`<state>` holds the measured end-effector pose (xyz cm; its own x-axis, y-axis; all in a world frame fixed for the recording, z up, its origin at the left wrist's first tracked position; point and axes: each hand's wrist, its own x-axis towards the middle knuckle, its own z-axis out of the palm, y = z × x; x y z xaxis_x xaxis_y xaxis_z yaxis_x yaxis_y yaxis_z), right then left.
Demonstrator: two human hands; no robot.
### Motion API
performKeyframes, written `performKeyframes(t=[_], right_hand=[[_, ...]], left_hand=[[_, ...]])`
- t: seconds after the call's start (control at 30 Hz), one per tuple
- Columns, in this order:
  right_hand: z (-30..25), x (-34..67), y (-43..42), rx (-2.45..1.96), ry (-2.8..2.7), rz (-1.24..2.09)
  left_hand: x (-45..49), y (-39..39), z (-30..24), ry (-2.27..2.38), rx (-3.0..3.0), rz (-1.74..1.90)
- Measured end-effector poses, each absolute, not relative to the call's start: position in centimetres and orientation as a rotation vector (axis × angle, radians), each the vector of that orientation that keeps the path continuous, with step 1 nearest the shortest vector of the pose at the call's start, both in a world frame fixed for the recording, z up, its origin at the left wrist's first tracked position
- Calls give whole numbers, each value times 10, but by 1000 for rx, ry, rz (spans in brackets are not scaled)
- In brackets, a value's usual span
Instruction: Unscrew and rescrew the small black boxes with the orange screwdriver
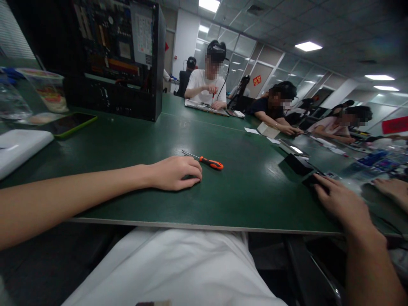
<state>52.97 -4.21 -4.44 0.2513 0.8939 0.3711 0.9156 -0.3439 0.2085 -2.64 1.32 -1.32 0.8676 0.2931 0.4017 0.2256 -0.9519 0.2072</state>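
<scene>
My left hand [174, 173] rests on the green table [159, 204], loosely curled, with a gap between thumb and index finger and nothing visible in it. Just beyond its fingers lies a screwdriver [211, 163] with an orange and black handle, its thin shaft pointing left. At the right, my right hand [342, 202] reaches over the table, its thumb and fingers at a small flat black object [310, 179]; its far fingers are partly hidden. Touching or close to that object stands a black box-like piece [298, 165].
An open computer case [156, 63] stands at the back left. Near it are a phone with a green edge [75, 124], a plastic cup [47, 87] and a white device [22, 148]. Co-workers [207, 83] sit across the table. Another person's hand [393, 191] is at far right.
</scene>
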Motion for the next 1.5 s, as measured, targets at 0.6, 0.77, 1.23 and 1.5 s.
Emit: performKeyframes(t=[0.6, 0.77, 1.23, 1.5], right_hand=[[-41, 552, -21, -2186, -1696, -700], [-40, 545, -25, -2248, -1633, -764], [-31, 539, -21, -2349, -1647, -800], [-36, 547, -15, -2360, -1676, -825]], left_hand=[[-28, 13, -9, 368, 2884, 608], [-28, 13, -9, 358, 2879, 588], [-29, 14, -8, 320, 2888, 606], [-29, 15, -9, 323, 2909, 574]])
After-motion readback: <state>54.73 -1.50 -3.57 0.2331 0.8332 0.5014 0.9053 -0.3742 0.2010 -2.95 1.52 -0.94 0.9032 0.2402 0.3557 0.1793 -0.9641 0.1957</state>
